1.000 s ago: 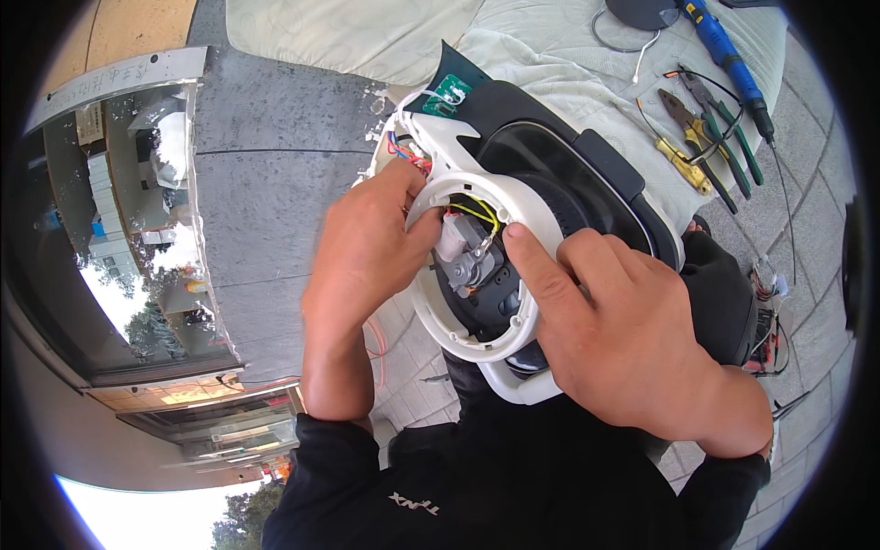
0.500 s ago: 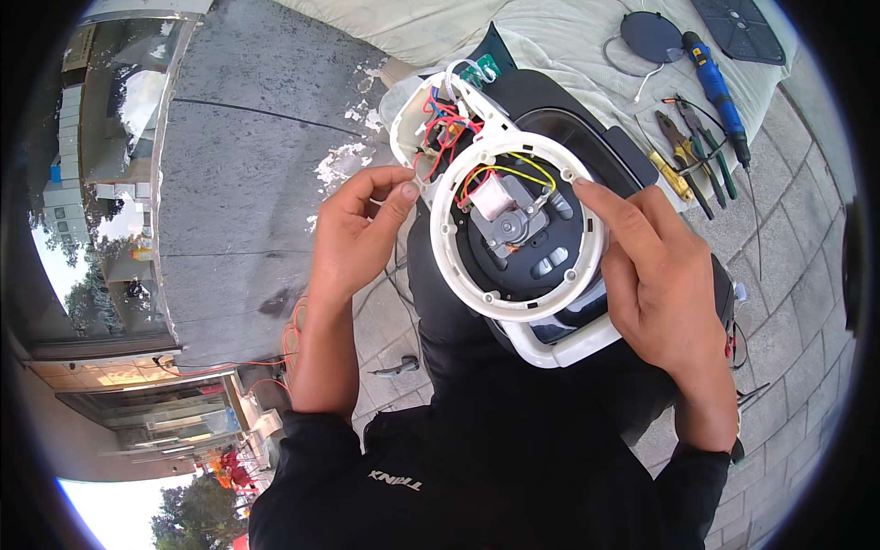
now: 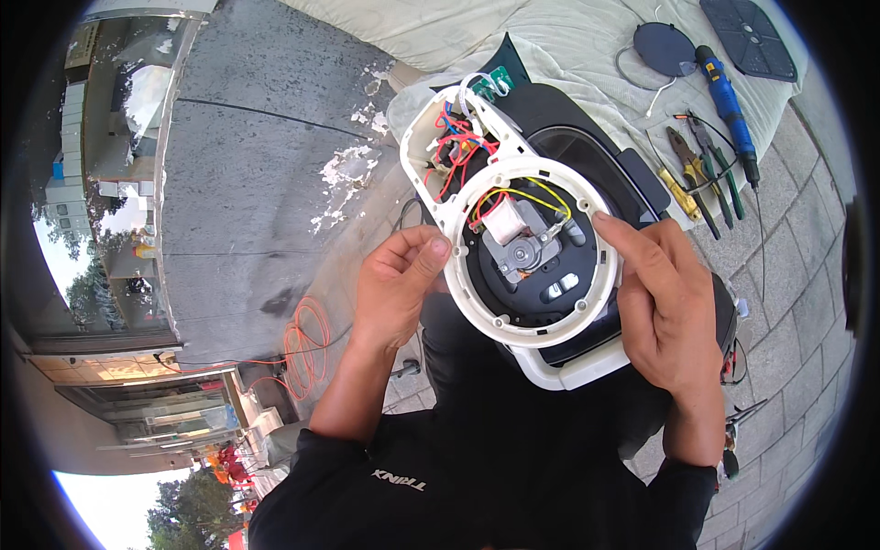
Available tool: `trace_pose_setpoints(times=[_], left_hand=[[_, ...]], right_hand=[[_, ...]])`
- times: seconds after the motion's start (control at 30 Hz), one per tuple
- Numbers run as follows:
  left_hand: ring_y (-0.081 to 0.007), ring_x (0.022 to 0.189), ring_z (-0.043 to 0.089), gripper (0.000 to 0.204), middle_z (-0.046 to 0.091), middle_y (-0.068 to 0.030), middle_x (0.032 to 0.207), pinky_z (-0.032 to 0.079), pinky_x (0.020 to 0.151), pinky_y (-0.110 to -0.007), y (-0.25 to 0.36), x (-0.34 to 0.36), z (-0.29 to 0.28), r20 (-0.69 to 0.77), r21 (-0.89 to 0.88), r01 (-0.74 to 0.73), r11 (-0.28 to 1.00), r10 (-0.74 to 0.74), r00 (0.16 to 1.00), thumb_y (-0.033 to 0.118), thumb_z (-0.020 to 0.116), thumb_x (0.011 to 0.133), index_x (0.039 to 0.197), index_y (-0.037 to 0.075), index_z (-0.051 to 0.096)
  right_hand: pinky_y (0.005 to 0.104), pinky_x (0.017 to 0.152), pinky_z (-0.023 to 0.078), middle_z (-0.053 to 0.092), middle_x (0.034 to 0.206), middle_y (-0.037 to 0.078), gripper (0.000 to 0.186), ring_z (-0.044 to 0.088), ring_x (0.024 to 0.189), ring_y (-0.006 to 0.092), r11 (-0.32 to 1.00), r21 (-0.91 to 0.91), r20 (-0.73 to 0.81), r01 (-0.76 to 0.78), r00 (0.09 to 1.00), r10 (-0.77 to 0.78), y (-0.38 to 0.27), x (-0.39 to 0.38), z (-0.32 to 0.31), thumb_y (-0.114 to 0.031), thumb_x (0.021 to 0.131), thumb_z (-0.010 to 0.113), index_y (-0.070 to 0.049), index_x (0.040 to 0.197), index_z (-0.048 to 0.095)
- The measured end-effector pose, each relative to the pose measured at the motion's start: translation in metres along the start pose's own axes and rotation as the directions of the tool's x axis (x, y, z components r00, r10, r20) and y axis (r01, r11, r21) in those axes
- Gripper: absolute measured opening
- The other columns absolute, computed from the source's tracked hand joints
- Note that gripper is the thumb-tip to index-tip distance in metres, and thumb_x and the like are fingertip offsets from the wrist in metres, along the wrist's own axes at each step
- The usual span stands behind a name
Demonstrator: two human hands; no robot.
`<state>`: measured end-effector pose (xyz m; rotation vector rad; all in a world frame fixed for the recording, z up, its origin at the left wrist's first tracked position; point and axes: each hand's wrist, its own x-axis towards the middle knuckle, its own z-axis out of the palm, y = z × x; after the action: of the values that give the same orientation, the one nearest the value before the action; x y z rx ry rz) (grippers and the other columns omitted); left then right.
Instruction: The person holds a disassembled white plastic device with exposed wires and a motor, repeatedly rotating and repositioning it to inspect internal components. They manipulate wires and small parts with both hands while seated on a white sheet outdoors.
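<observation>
An opened appliance rests on my lap, its white round housing ring [image 3: 467,312] facing up. Within the ring, a small grey motor [image 3: 522,254] sits on a black plate, with yellow and red wires beside it. A wiring compartment [image 3: 423,158] adjoins the ring at upper left, full of red and blue wires. My left hand [image 3: 396,289] has thumb and index finger closed together at the ring's left edge. My right hand [image 3: 669,307] grips the opposite side, index fingertip on the rim and other fingers curled; its thumb is mostly hidden.
On the pale cloth [image 3: 587,101] at upper right lie a blue electric screwdriver [image 3: 729,110], several pliers [image 3: 692,170], a yellow-handled tool [image 3: 676,194], a round dark disc [image 3: 664,49] and a square dark panel [image 3: 750,38]. An orange cable [image 3: 307,348] coils at left.
My left hand has moved down and right, from beside the wiring compartment to the ring's left edge. The appliance and my right hand sit slightly lower and farther right in the picture.
</observation>
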<state>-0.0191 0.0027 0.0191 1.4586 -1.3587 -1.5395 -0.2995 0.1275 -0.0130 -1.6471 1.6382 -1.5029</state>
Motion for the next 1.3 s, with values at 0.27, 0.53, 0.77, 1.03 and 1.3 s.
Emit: trace_pose_setpoints(times=[0.27,0.53,0.77,1.03,1.3], left_hand=[[-0.0128,0.089,0.070,0.030,0.073,-0.0069,0.103,0.060,0.072,-0.028,-0.006,0.011,-0.005,0.135,-0.155,0.112,0.981,-0.091,0.987,0.020,0.078,0.099,0.116,0.001,0.062],[-0.0124,0.086,0.070,0.025,0.071,-0.0079,0.102,0.059,0.065,-0.027,-0.021,0.025,-0.001,0.316,-0.317,0.128,0.940,-0.023,0.948,0.015,0.074,0.101,0.112,0.004,0.055],[-0.0094,0.071,0.066,0.030,0.068,-0.0065,0.087,0.054,0.057,-0.026,-0.033,0.036,0.008,0.428,-0.426,0.115,0.898,0.088,0.899,0.016,0.073,0.102,0.104,0.006,0.045],[-0.0100,0.076,0.068,0.037,0.069,-0.0080,0.093,0.055,0.061,-0.026,-0.042,0.050,0.003,0.526,-0.527,0.201,0.826,0.131,0.840,0.016,0.079,0.097,0.105,0.005,0.045],[-0.0046,0.074,0.061,0.040,0.064,-0.0046,0.091,0.049,0.059,-0.021,-0.056,0.052,0.004,0.550,-0.576,0.248,0.779,0.145,0.823,0.017,0.083,0.094,0.103,0.006,0.046]], right_hand=[[0.0300,0.068,0.045,0.055,0.083,0.007,0.034,0.055,0.072,0.0169,0.992,0.033,-0.006,-0.122,0.993,0.122,-0.005,0.025,-0.005,-0.003,0.091,0.063,0.001,0.124,0.072],[0.0253,0.074,0.044,0.062,0.087,0.002,0.028,0.055,0.082,0.0092,0.910,0.048,0.217,-0.411,0.894,0.392,-0.007,0.104,0.008,-0.022,0.103,0.071,0.002,0.118,0.075],[0.0265,0.078,0.054,0.075,0.101,0.006,0.034,0.067,0.090,0.0090,0.792,0.007,0.416,-0.611,0.722,0.553,-0.001,0.148,0.042,-0.023,0.106,0.069,0.006,0.122,0.074],[0.0243,0.071,0.054,0.076,0.093,0.004,0.034,0.066,0.082,0.0075,0.662,-0.032,0.330,-0.749,0.617,0.715,-0.004,0.145,0.042,-0.029,0.104,0.071,0.004,0.109,0.078],[0.0250,0.073,0.057,0.077,0.100,0.008,0.034,0.070,0.086,0.0107,0.531,0.149,0.350,-0.834,0.547,0.761,-0.004,0.144,0.051,-0.022,0.106,0.066,0.007,0.123,0.072]])
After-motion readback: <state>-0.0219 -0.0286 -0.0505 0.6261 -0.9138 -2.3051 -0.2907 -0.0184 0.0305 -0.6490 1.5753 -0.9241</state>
